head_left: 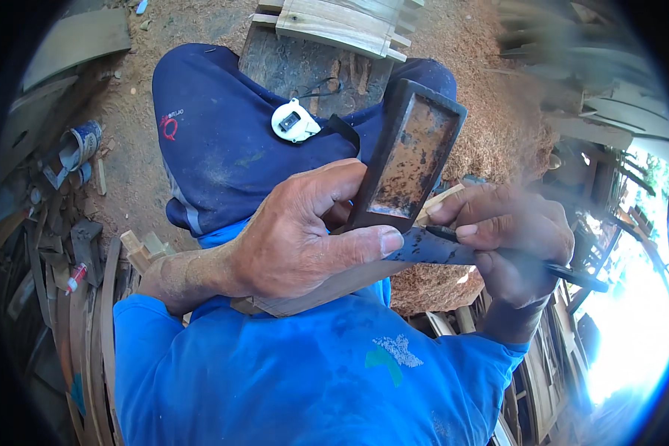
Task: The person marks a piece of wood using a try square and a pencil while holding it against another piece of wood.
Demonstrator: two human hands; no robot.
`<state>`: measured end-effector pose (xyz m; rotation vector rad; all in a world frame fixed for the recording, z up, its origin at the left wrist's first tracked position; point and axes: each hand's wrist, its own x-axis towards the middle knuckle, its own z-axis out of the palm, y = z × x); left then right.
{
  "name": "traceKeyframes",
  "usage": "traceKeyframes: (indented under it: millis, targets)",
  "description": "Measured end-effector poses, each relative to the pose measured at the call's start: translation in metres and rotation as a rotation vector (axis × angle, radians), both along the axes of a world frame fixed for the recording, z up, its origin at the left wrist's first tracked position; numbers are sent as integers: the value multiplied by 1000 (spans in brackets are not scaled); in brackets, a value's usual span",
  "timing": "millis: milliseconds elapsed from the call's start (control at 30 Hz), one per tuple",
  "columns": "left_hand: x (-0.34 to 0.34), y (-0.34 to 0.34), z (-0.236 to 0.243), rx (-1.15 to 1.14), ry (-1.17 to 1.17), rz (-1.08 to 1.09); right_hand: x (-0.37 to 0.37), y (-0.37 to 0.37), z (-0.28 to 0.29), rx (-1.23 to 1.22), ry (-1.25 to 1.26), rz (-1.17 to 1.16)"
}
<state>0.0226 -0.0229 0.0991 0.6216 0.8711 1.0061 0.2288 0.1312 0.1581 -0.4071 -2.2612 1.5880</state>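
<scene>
My left hand [305, 234] is closed round the dark stock of a try square [411, 160], whose recessed face is rusty. Its blade, spotted and reflecting blue, runs right, lying along a wooden piece [320, 288] held against my body. The left thumb presses near the corner where stock and blade meet. Pinched in my right hand [509, 230] is a dark, slim pen [444, 234], its tip close to the blade's edge. The pen's far end sticks out past the palm. Much of the wooden piece is hidden by my hands and the square.
A white tape measure [296, 121] lies between my legs. Beyond it, a slatted wooden assembly [338, 26] rests on a worn board [305, 70]. Wood strips and a tin can [80, 145] crowd the left; sawdust covers the ground, and more timber is stacked at right.
</scene>
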Motion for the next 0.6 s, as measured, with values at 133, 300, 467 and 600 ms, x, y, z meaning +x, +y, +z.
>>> traceKeyframes:
  millis: [133, 300, 467, 600]
  targets:
    - [6, -3, -5, 36, 29, 90, 1, 1, 0, 19, -18, 21]
    - [10, -1, -7, 132, 76, 189, -5, -3, 4, 13, -33, -31]
    - [6, 1, -6, 170, 182, 172, -5, -7, -4, 63, -4, -65]
    - [2, 2, -5, 188, 325, 147, -4, -3, -14, 46, 43, -29]
